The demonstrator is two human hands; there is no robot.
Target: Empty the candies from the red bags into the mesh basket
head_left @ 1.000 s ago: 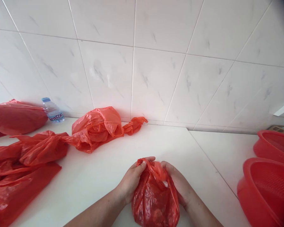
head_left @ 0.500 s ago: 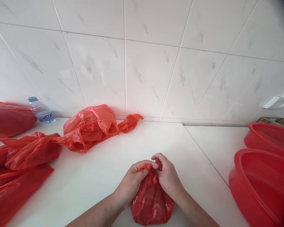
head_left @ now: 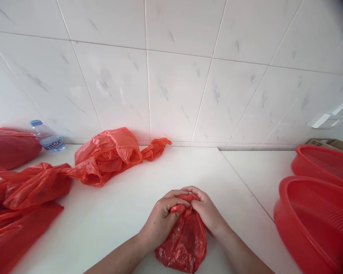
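A filled red plastic bag (head_left: 185, 247) rests on the white tabletop (head_left: 114, 217) close in front of me. My left hand (head_left: 164, 217) grips its gathered top from the left, thumb and fingers closed around a bunched end. From the right, my right hand (head_left: 204, 207) curls its fingers over the far side of the same top. Both hands' fingertips nearly meet there. What lies inside the bag cannot be made out through the plastic.
Crumpled red bags (head_left: 105, 156) lie at back centre, with more red bags (head_left: 31, 201) along the left. A water bottle (head_left: 48, 137) leans by the tiled wall (head_left: 177, 87). Two red plastic baskets (head_left: 288, 217) stand at right, before a cardboard box (head_left: 338, 144).
My right hand's fingers have closed further over the bag's top, and my left fingers now reach around its far side. The bag has tilted slightly. The view has shifted a little.
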